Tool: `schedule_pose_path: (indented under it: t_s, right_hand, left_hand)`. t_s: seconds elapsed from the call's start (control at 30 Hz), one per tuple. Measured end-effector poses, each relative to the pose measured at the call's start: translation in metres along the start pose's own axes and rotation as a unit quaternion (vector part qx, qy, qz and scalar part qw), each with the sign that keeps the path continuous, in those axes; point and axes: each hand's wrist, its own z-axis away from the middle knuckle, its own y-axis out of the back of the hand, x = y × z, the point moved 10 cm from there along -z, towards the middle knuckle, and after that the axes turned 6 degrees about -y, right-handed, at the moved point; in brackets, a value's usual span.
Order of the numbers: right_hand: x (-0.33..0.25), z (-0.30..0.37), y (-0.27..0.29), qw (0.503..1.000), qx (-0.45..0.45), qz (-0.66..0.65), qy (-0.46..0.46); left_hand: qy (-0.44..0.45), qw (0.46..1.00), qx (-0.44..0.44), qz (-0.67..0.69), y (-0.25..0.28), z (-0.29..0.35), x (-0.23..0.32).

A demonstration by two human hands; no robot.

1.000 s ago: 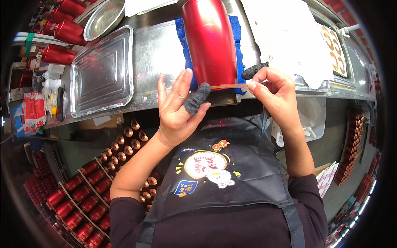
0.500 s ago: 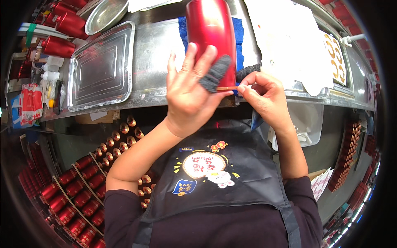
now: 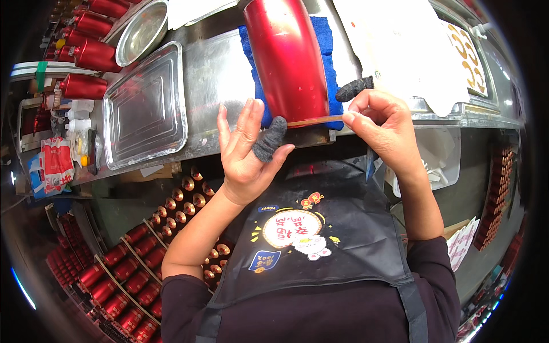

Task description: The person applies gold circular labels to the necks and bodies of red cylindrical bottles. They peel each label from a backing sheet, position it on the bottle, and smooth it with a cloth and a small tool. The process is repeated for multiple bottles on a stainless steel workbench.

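A red bottle (image 3: 290,66) lies on its side on a blue cloth (image 3: 325,51) on the metal bench (image 3: 213,77), its near end toward the person and its far end running up to the top edge of the view. Across that near end runs a thin brownish strip (image 3: 315,121); whether it touches the bottle, I cannot tell.

The right hand (image 3: 390,130) pinches the strip's right end between thumb and a bent finger, while another finger, in a dark cover (image 3: 354,89), points left above the pinch. The left hand (image 3: 243,151) is wide, palm turned up toward the view, fingers spread and thumb out. Its forefinger wears a dark sleeve (image 3: 270,140), and the strip's left end meets the tip of it (stuck there or merely resting, I cannot say).

To the left of the bottle lies a metal tray (image 3: 146,108), with a steel bowl (image 3: 143,34) beyond it. White paper (image 3: 394,51) covers the bench on the right, and past it sits a sheet (image 3: 469,60) with curved gold shapes. A clear bin (image 3: 443,153) stands below the bench edge, at the right. The person wears a black apron (image 3: 337,251) with a cartoon print.
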Motion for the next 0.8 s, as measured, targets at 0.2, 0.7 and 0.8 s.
schedule_pose_path:
  t_s: [0.2,0.7,0.8]
  right_hand:
    - [0.008,-0.005,-0.002,1.0,0.004,0.011,-0.001]
    - [-0.001,0.002,-0.011,0.999,-0.028,-0.023,-0.022]
    - [-0.002,0.002,-0.006,0.999,-0.019,-0.013,-0.025]
  left_hand:
    - [-0.065,0.994,0.001,-0.085,0.004,-0.031,0.025]
    - [0.065,0.995,0.033,0.063,0.005,-0.005,-0.009]
    - [0.03,0.999,0.007,0.041,0.001,0.002,-0.004]
